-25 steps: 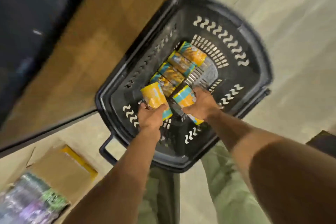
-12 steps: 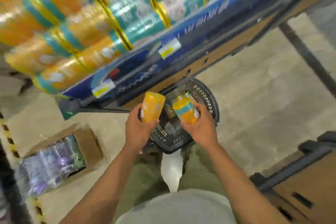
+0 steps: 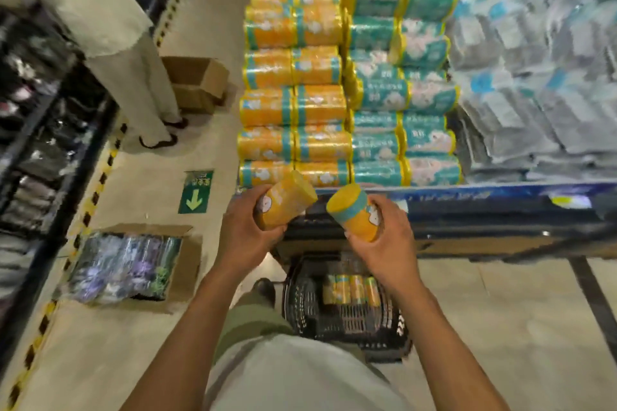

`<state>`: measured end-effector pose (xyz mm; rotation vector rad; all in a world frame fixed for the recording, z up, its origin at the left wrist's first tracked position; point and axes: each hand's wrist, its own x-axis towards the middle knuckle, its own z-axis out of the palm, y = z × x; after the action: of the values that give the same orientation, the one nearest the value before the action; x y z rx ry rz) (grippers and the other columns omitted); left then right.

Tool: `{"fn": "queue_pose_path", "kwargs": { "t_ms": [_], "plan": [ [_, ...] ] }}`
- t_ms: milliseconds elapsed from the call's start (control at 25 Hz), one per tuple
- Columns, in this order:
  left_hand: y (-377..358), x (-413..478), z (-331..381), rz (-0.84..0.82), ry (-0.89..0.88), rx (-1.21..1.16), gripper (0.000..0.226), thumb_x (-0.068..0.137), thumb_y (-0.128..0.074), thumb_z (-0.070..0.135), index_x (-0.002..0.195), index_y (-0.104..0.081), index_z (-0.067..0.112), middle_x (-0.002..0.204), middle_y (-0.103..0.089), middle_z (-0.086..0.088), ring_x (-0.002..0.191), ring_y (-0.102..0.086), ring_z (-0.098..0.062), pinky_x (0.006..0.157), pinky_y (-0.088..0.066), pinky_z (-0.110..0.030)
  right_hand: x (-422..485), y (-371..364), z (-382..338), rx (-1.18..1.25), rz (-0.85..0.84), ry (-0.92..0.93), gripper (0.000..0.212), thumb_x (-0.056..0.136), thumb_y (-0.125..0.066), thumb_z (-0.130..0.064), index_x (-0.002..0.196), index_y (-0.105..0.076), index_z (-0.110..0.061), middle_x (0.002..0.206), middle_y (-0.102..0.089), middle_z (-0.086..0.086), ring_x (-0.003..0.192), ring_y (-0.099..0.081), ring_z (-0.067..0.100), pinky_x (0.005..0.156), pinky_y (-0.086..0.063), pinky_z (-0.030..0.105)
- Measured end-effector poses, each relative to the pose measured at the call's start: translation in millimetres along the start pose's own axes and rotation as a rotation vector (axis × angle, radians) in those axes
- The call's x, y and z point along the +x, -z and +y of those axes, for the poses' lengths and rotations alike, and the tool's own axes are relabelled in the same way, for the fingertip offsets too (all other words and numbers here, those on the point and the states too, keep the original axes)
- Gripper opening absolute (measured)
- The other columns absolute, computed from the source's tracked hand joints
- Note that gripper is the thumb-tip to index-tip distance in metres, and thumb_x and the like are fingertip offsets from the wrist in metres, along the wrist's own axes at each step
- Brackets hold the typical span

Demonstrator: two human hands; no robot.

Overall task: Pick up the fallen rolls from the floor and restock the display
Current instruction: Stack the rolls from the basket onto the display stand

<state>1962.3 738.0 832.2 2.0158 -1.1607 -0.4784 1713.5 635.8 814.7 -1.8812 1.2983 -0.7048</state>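
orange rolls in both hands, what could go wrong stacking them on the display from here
1. The stacked orange rolls lie on their sides up to the display edge; pushing in the left roll, held by the left hand, or the right roll, in the right hand, could knock one off.
2. The basket sits on the floor at the person's feet; stepping closer could trip them.

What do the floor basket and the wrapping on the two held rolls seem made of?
Basket: black moulded plastic, matt, judging by its slotted lattice walls. Left-hand roll and right-hand roll: probably thin printed plastic film, mostly orange; blur hides any sheen, so the finish is uncertain.
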Motion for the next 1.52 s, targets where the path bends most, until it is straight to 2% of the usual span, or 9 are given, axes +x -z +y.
{"fn": "queue_pose_path", "kwargs": {
  "t_ms": [280,400,560,760,920,1000,1120,1320,1520],
  "plan": [
    [53,141,4,0.153,-0.209,0.159,0.079,0.06,-0.087,0.021,0.134,-0.059,0.023,0.126,-0.063,0.0,0.113,-0.054,-0.027,0.092,-0.043,-0.038,164,-13,-57,-0.329,0.01,0.289,0.074,0.072,-0.089,-0.028,0.137,-0.055,-0.019,0.128,-0.061,0.004,0.117,-0.053,0.029,0.094,-0.045,0.044],
    [67,231,-4,0.084,-0.312,0.255,0.078,0.062,-0.082,0.024,0.136,-0.058,0.026,0.131,-0.062,0.002,0.117,-0.055,-0.028,0.094,-0.045,-0.042,246,-31,-84,-0.421,0.054,0.371,0.072,0.065,-0.086,-0.02,0.132,-0.059,-0.017,0.12,-0.064,0.008,0.11,-0.057,0.035,0.089,-0.045,0.045],
    [71,367,-15,-0.038,-0.413,0.343,0.076,0.068,-0.078,0.032,0.14,-0.055,0.025,0.137,-0.062,0.002,0.122,-0.056,-0.027,0.097,-0.048,-0.047,359,-55,-117,-0.606,0.045,0.452,0.069,0.064,-0.081,-0.022,0.129,-0.059,-0.018,0.117,-0.065,0.007,0.107,-0.057,0.036,0.089,-0.042,0.045],
    [49,456,-20,-0.141,-0.466,0.391,0.079,0.07,-0.082,0.012,0.143,-0.053,0.016,0.142,-0.057,-0.008,0.127,-0.051,-0.035,0.102,-0.042,-0.044,438,-81,-121,-0.757,-0.057,0.457,0.081,0.062,-0.085,-0.018,0.136,-0.056,-0.019,0.129,-0.063,0.007,0.119,-0.055,0.035,0.1,-0.038,0.046],
    [35,460,-44,-0.144,-0.524,0.426,0.086,0.075,-0.08,0.019,0.152,-0.043,0.011,0.148,-0.048,-0.014,0.133,-0.044,-0.036,0.109,-0.039,-0.048,453,-88,-116,-0.729,-0.11,0.474,0.082,0.068,-0.078,-0.019,0.146,-0.052,-0.019,0.145,-0.056,0.007,0.132,-0.049,0.033,0.112,-0.031,0.048],
    [32,459,-49,-0.136,-0.53,0.388,0.08,0.085,-0.075,0.027,0.155,-0.039,0.011,0.149,-0.046,-0.014,0.133,-0.041,-0.037,0.111,-0.037,-0.048,456,-87,-113,-0.719,-0.134,0.495,0.083,0.07,-0.083,-0.019,0.147,-0.052,-0.017,0.145,-0.056,0.008,0.131,-0.05,0.035,0.11,-0.032,0.048],
    [27,460,-46,-0.083,-0.505,0.411,0.076,0.086,-0.077,0.026,0.153,-0.043,0.014,0.147,-0.048,-0.011,0.132,-0.042,-0.037,0.109,-0.039,-0.05,465,-89,-113,-0.721,-0.164,0.51,0.084,0.069,-0.09,-0.02,0.145,-0.053,-0.013,0.141,-0.057,0.012,0.127,-0.052,0.039,0.106,-0.036,0.051],
    [30,428,-34,-0.066,-0.416,0.476,0.078,0.087,-0.072,0.03,0.155,-0.037,0.019,0.158,-0.037,-0.007,0.146,-0.03,-0.031,0.118,-0.026,-0.058,422,-92,-111,-0.704,-0.074,0.402,0.087,0.087,-0.078,-0.028,0.159,-0.029,-0.016,0.164,-0.029,0.014,0.152,-0.023,0.037,0.127,-0.013,0.054],
    [47,314,-13,-0.003,-0.342,0.359,0.062,0.09,-0.062,0.036,0.146,-0.05,0.012,0.146,-0.053,-0.01,0.136,-0.046,-0.032,0.112,-0.04,-0.05,303,-52,-85,-0.478,0.118,0.401,0.059,0.096,-0.066,-0.031,0.147,-0.047,-0.01,0.15,-0.047,0.017,0.139,-0.042,0.039,0.115,-0.036,0.053]
  ]
}}
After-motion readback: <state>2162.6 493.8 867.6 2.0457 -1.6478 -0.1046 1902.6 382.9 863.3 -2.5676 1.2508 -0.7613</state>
